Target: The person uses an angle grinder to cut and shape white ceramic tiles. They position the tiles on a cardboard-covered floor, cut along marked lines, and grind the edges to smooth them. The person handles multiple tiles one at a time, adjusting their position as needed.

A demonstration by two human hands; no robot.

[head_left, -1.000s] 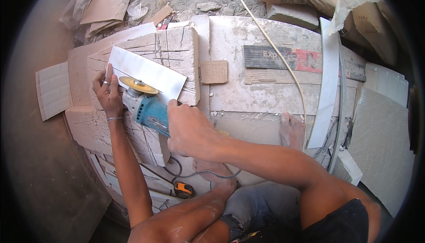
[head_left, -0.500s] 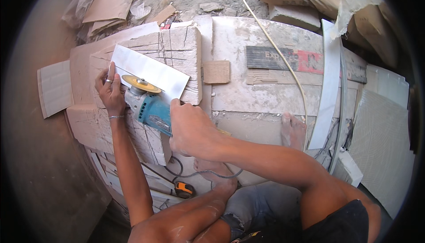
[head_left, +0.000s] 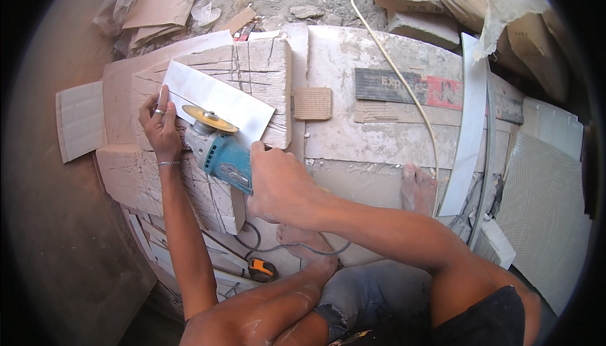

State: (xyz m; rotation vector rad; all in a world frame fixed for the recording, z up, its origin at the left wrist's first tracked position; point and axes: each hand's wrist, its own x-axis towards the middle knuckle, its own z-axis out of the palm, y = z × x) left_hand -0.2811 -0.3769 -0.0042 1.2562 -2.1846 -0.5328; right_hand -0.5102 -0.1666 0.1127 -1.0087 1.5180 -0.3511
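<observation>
A white rectangular tile (head_left: 237, 97) lies slanted on a scored, pale block (head_left: 268, 52). My left hand (head_left: 161, 130) grips the tile's left end, its index finger stretched along the edge and the other fingers bent. A teal angle grinder (head_left: 228, 162) is in my right hand (head_left: 278, 182), which is wrapped round its body. The grinder's yellowish cutting disc (head_left: 210, 119) sits over the tile's near edge, tilted. Whether the disc is spinning or cutting into the tile, I cannot tell.
An orange and black tape measure (head_left: 261, 269) lies by my leg, close to a dark cord (head_left: 303, 247). A pale cable (head_left: 394, 65) crosses the slab on the right. Beyond it stands a long white strip (head_left: 466, 125). My bare foot (head_left: 418, 188) rests near the cable.
The grinder has slid slightly right along the tile's near edge. Both hands keep their holds, and the whole view has shifted a little.
</observation>
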